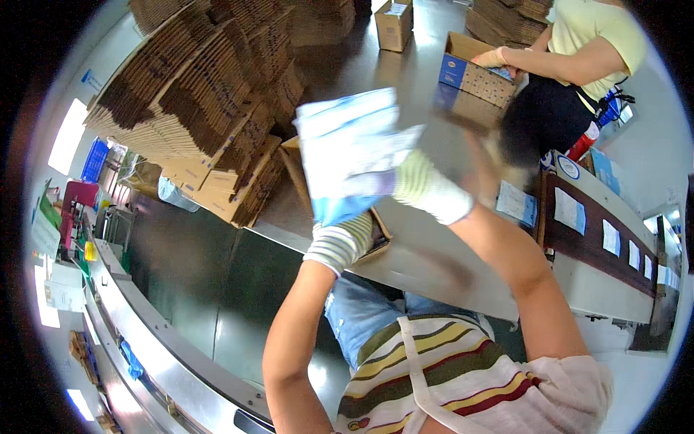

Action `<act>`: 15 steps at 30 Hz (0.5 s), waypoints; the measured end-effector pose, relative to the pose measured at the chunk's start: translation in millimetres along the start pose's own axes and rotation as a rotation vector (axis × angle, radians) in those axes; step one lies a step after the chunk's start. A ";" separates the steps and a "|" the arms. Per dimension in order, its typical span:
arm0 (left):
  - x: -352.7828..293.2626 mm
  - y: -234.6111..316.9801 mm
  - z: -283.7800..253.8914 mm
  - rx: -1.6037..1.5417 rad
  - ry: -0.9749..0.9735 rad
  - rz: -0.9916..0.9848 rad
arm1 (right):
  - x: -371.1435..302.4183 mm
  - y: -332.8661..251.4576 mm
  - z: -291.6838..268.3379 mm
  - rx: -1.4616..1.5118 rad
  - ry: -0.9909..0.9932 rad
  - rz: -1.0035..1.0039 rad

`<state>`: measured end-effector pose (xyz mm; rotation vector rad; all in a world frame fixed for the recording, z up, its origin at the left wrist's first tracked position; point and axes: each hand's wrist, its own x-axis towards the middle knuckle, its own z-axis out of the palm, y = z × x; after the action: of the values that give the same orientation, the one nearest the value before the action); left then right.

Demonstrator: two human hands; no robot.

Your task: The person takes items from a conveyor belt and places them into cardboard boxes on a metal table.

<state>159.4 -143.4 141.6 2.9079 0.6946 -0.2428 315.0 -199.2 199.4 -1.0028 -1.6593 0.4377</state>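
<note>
A bundle of flat white-and-blue packets (340, 137) is held up between my two gloved hands, its sheets fanned out. My left hand (340, 242), in a striped knit glove, grips the blue lower end. From the right, my right hand (430, 188), in a similar glove, is closed on the side of the bundle, its fingertips partly hidden by the packets. Under the bundle, on the metal table, stands an open cardboard box (381, 237), mostly covered by my hands and the packets.
Tall stacks of flattened cardboard boxes (195, 94) fill the left. To the right, a conveyor belt (571, 233) carries packets (570, 211) in a row. Across the metal table (354, 87), a co-worker's gloved hands (491, 58) reach into a blue-and-brown box (473, 76). Another carton (394, 27) stands at the back.
</note>
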 end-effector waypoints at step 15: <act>-14.3 14.7 -53.5 -0.104 0.578 0.185 | 28.1 80.6 29.0 -0.862 -0.449 0.545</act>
<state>160.2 -153.3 198.1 2.9137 0.4743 0.6558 318.5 -124.8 148.6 -2.1480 -2.0074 0.3014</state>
